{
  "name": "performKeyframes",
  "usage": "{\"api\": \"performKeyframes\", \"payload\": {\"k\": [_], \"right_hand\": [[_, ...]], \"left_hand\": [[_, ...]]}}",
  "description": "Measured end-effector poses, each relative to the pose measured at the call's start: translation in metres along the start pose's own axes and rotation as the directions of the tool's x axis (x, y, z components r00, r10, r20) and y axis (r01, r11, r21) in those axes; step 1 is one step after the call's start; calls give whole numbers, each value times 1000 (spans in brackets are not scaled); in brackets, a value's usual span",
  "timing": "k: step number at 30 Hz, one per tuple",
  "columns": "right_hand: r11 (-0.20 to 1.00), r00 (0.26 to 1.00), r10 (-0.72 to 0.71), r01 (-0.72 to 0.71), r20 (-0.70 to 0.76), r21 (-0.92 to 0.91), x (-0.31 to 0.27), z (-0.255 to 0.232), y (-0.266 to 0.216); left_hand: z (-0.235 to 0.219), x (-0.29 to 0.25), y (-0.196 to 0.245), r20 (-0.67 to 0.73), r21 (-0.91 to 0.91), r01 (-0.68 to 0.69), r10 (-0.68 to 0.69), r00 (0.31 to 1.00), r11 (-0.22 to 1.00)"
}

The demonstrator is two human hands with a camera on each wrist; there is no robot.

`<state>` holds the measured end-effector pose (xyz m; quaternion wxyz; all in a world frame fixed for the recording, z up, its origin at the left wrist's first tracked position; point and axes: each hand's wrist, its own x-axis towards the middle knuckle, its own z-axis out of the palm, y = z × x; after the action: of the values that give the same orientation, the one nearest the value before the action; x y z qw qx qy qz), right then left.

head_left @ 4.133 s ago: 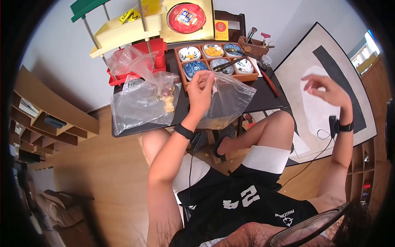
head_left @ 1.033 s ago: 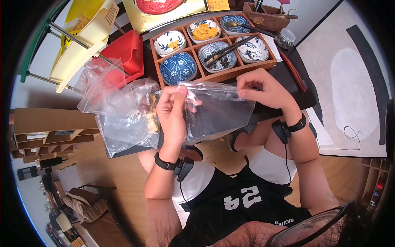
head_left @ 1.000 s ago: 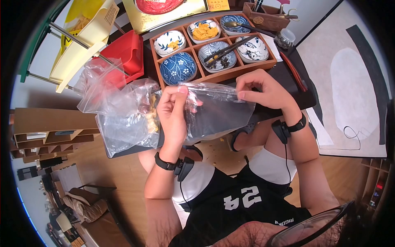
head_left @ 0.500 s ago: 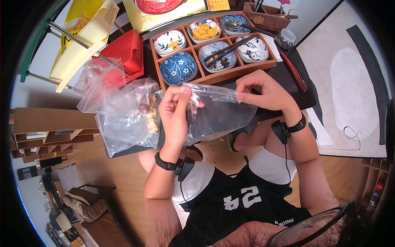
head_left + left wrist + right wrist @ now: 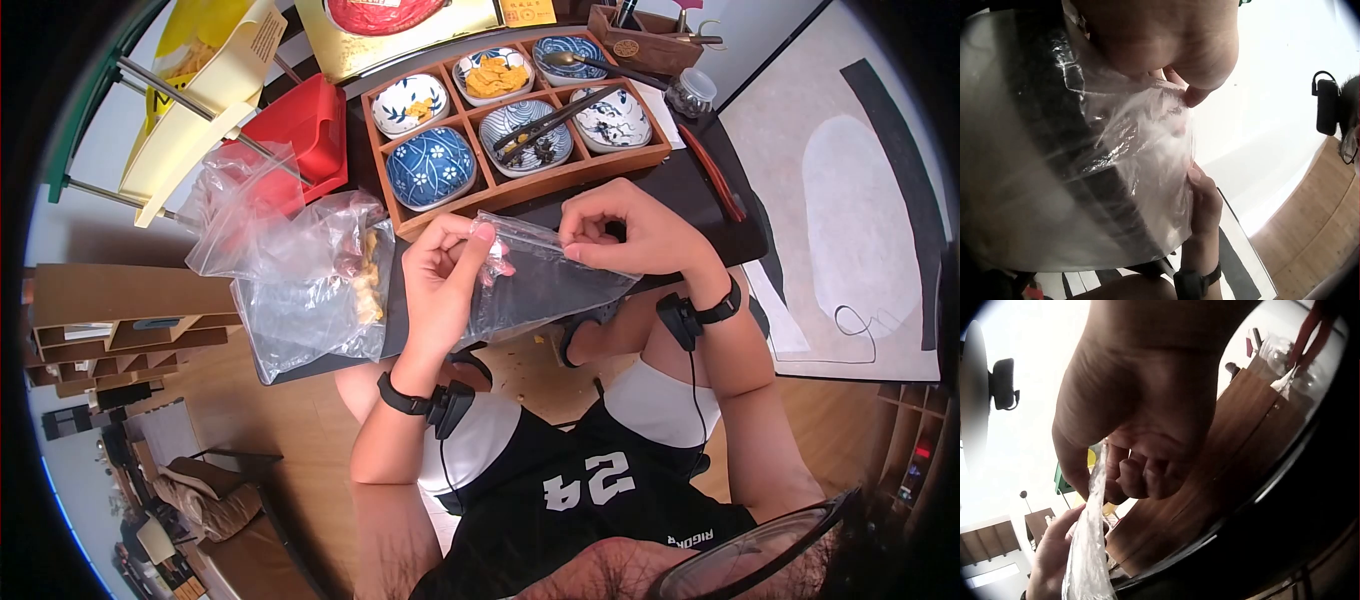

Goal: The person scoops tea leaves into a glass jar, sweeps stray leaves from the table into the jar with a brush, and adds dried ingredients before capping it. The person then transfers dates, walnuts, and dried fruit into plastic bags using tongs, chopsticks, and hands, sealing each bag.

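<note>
A clear plastic zip bag hangs between both hands over the table's near edge. My left hand pinches its upper left corner with the thumb in front, and some of that hand's fingertips show pink through the film. At the upper right, my right hand pinches the bag's top edge between thumb and forefinger, its other fingers curled. In the left wrist view the bag spreads wide and see-through. The right wrist view shows the bag nearly edge-on, running down from the fingers.
Behind the hands stands a wooden divided tray with several patterned bowls. Black tongs lie across two bowls. More clear bags, one with yellowish pieces, lie at left by a red bin. Red tongs and a jar are at right.
My right hand has come in from the far right and taken hold of the bag's top edge. In the last half second both hands draw slightly closer together, and the left shifts right.
</note>
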<state>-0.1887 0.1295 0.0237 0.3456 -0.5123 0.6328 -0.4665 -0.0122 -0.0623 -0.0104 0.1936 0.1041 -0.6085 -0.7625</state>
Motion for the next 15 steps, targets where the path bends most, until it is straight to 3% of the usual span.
{"api": "performKeyframes", "payload": {"k": [5, 8, 10, 15], "right_hand": [[1000, 1000, 6, -6, 7, -8, -1, 0, 1], [1000, 1000, 12, -12, 10, 6, -1, 1, 1], [1000, 1000, 7, -7, 11, 7, -1, 1, 1], [1000, 1000, 5, -5, 20, 30, 0, 3, 0]], "left_hand": [[0, 0, 1, 0, 10, 1, -1, 1000, 1000], [-1, 1, 4, -1, -34, 70, -70, 998, 997], [-6, 1, 9, 93, 33, 153, -155, 983, 988], [-1, -1, 14, 138, 156, 160, -182, 974, 975]]}}
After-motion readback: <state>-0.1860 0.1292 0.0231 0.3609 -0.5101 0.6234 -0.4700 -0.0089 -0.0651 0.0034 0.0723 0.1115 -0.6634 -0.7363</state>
